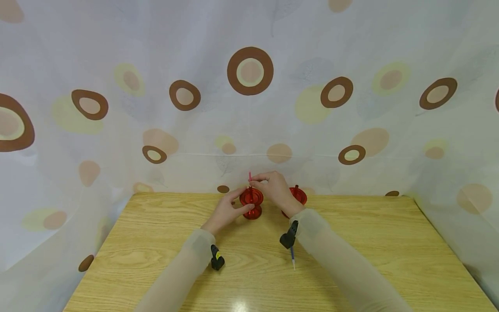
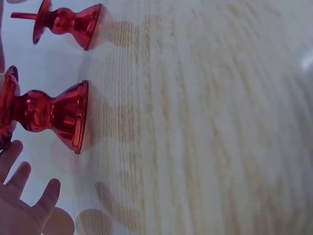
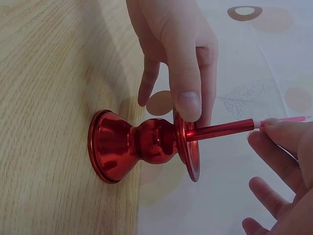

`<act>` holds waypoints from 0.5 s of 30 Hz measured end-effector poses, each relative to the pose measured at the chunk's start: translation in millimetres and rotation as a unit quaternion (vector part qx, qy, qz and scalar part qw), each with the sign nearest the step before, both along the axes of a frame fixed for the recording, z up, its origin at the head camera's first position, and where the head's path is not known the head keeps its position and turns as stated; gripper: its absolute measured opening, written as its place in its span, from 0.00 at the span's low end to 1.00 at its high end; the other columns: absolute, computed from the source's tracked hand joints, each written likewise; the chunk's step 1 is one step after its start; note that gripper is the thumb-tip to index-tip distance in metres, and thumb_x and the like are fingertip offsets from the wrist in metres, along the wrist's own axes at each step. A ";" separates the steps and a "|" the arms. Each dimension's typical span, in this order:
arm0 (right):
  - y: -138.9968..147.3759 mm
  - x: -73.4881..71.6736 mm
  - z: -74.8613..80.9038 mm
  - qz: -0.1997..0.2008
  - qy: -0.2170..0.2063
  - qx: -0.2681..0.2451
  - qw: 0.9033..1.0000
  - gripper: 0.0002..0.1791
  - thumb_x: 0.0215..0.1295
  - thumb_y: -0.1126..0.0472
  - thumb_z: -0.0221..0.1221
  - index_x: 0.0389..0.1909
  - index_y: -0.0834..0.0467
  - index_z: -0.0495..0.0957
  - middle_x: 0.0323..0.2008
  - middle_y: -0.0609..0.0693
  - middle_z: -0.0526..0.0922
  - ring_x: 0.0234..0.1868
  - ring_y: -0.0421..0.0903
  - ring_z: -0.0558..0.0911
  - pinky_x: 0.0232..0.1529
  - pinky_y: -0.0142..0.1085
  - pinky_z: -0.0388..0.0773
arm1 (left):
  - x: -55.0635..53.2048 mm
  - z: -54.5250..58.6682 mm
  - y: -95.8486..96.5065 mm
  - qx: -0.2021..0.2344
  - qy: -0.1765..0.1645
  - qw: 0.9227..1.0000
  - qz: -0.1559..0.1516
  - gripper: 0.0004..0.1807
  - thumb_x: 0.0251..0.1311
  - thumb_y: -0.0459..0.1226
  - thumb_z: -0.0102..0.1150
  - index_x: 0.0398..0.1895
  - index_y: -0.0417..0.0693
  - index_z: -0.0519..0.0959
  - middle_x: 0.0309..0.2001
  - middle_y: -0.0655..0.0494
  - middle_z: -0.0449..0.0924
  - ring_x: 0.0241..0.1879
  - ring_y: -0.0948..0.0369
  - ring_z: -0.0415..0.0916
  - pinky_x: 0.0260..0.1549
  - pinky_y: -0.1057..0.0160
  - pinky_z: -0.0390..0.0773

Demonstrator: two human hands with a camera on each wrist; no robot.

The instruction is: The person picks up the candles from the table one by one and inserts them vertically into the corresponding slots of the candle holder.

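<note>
A shiny red candle holder (image 3: 111,148) stands upright on the table, with a wide dish and a thin tube rising from its middle. My left hand (image 1: 226,211) holds the dish by its rim, thumb on the near side and fingers round the other. Between thumb and forefinger my right hand (image 1: 274,188) pinches a thin pink candle (image 3: 288,119). The candle's white lower end meets the tube's top in the right wrist view; how deep it sits cannot be told. A second red candle holder (image 2: 73,22) stands to the right, partly behind my right hand in the head view.
A thin blue stick with a white tip (image 1: 293,256) lies on the wooden table (image 1: 128,255), beneath my right wrist. Behind the table's far edge hangs a pale curtain (image 1: 249,125) with brown rings, and it runs along both sides too.
</note>
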State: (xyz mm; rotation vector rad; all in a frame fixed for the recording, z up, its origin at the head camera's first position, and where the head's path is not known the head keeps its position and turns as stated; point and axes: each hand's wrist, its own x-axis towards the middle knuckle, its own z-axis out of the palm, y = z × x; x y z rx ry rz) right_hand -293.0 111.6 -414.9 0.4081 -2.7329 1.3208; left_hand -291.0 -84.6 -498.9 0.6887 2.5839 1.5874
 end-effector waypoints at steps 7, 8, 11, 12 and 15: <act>-0.7 0.8 1.2 -0.004 -0.004 0.003 1.000 0.12 0.73 0.57 0.65 0.48 0.59 0.91 0.53 0.56 0.89 0.60 0.56 0.83 0.63 0.55 0.77 | -0.1 1.1 -0.1 0.000 -0.009 1.000 0.003 0.38 0.67 0.44 0.70 0.78 0.47 0.68 0.75 0.51 0.69 0.75 0.52 0.65 0.66 0.38 0.71; -0.5 0.7 0.8 -0.004 -0.004 0.003 1.000 0.12 0.73 0.57 0.65 0.48 0.59 0.91 0.53 0.56 0.89 0.60 0.56 0.83 0.63 0.55 0.77 | 0.1 1.4 -0.1 0.001 -0.009 1.000 0.002 0.38 0.67 0.44 0.70 0.78 0.46 0.68 0.75 0.50 0.69 0.75 0.52 0.65 0.67 0.38 0.71; -0.4 1.4 0.5 -0.003 -0.007 -0.001 1.000 0.12 0.73 0.58 0.65 0.48 0.59 0.91 0.53 0.55 0.89 0.60 0.56 0.83 0.63 0.54 0.77 | 0.8 1.8 -0.2 0.005 -0.006 1.000 -0.001 0.38 0.67 0.45 0.70 0.78 0.45 0.68 0.75 0.49 0.69 0.75 0.50 0.65 0.66 0.37 0.71; -0.2 1.5 0.3 -0.002 -0.009 -0.003 1.000 0.12 0.73 0.58 0.65 0.49 0.59 0.91 0.53 0.55 0.89 0.60 0.56 0.83 0.63 0.54 0.77 | 0.8 1.7 -0.4 0.005 -0.006 1.000 -0.002 0.39 0.67 0.45 0.70 0.78 0.45 0.68 0.75 0.49 0.69 0.75 0.50 0.65 0.66 0.37 0.71; 0.3 1.9 -0.6 -0.001 -0.019 -0.013 1.000 0.13 0.73 0.57 0.65 0.49 0.59 0.90 0.54 0.55 0.88 0.61 0.56 0.83 0.64 0.54 0.77 | 0.8 0.5 -0.9 0.005 -0.004 1.000 -0.004 0.39 0.67 0.46 0.70 0.78 0.44 0.67 0.75 0.47 0.69 0.75 0.49 0.64 0.66 0.37 0.71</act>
